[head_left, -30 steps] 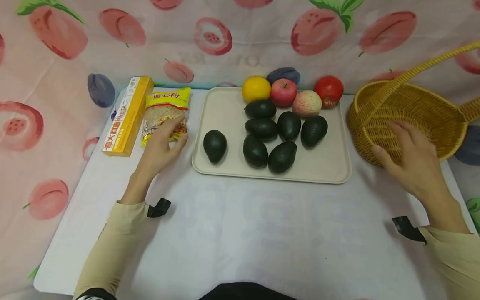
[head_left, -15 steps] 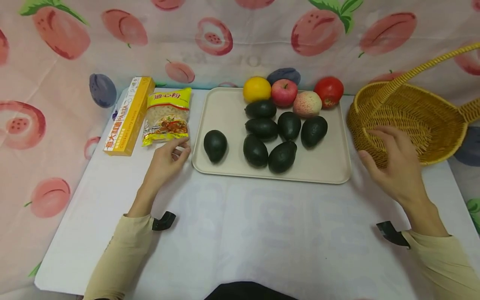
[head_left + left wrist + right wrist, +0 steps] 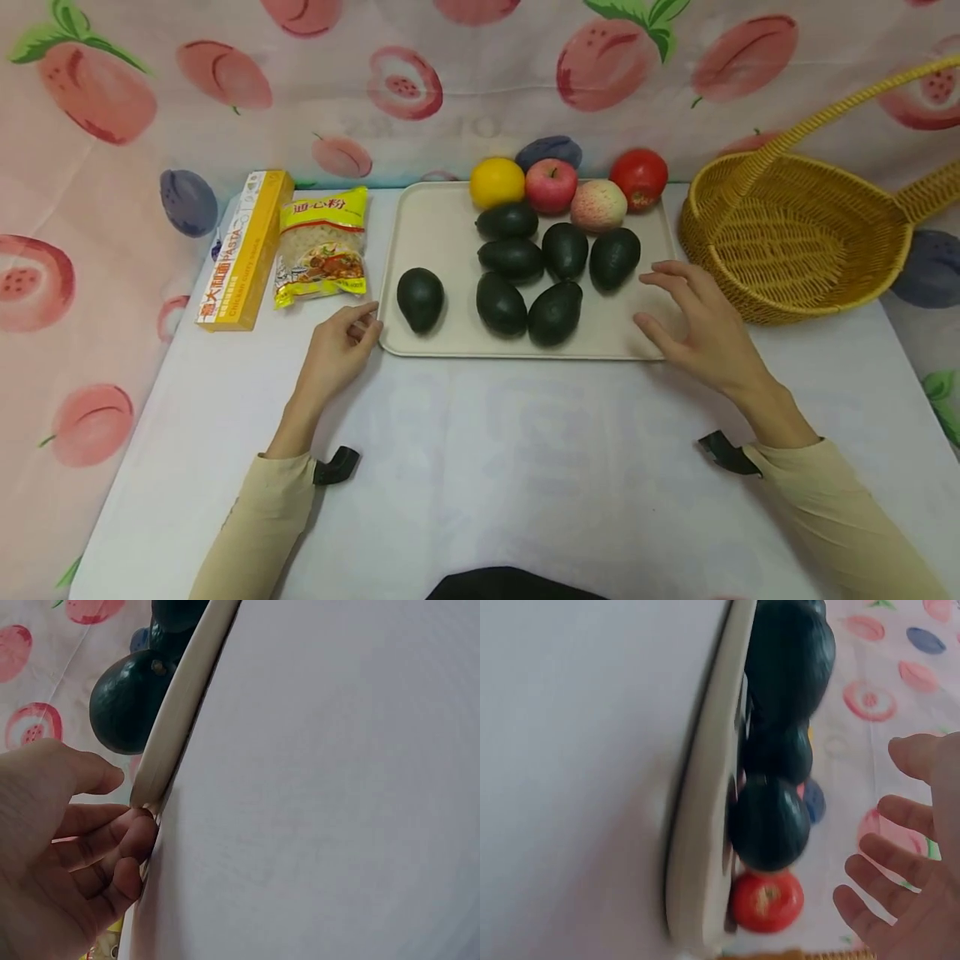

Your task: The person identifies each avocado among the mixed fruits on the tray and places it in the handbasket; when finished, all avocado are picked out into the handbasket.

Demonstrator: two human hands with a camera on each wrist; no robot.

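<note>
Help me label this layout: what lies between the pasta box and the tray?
In the head view, a yellow-ended bag lies between the pasta box and the tray, with bare table showing between bag and tray.

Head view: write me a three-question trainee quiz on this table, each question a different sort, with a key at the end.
1. Multiple choice: which of these is nearest the right hand?
A) box
B) bag
C) basket

2. True or false: the fingers of the left hand are at the left edge of the tray.

3. Fill in the number: ____ avocados lie on the tray.

Key:
1. C
2. True
3. Seven
</note>
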